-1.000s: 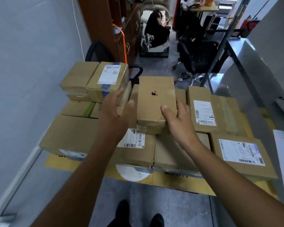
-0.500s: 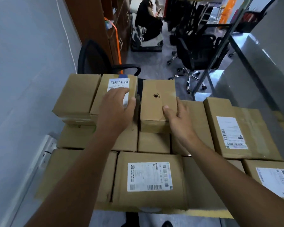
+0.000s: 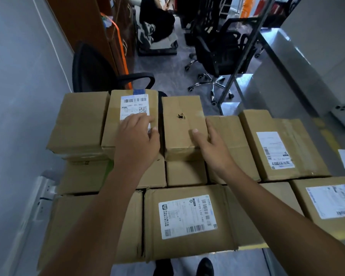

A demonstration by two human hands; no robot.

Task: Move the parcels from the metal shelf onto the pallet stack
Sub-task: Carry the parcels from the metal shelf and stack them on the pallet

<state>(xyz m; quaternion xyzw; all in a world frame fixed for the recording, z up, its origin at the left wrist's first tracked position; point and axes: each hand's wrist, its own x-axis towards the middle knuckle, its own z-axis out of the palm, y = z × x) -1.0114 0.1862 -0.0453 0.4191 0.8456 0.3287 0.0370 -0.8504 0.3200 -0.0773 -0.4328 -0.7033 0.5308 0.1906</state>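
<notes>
A plain brown parcel (image 3: pixel 180 124) with a small black mark on top rests on the upper layer of the parcel stack, far middle. My right hand (image 3: pixel 211 144) holds its near right corner, thumb on top and fingers along the side. My left hand (image 3: pixel 136 140) lies flat with spread fingers on the neighbouring labelled parcel (image 3: pixel 131 104), just left of the plain one. Several more taped parcels fill the stack around and below, one with a big white label (image 3: pixel 187 216) at the front. A yellow pallet edge (image 3: pixel 253 246) shows under the front boxes.
A grey wall runs close along the left. The metal shelf surface (image 3: pixel 287 62) and its slanted post (image 3: pixel 245 56) stand at the right. A black chair (image 3: pixel 92 70) sits behind the stack, another office chair (image 3: pixel 221 50) farther back. A person (image 3: pixel 157 22) sits on the floor beyond.
The plain parcel went from held between both hands to resting on the upper layer. My left hand came off it onto the labelled parcel. My view moved closer over the stack.
</notes>
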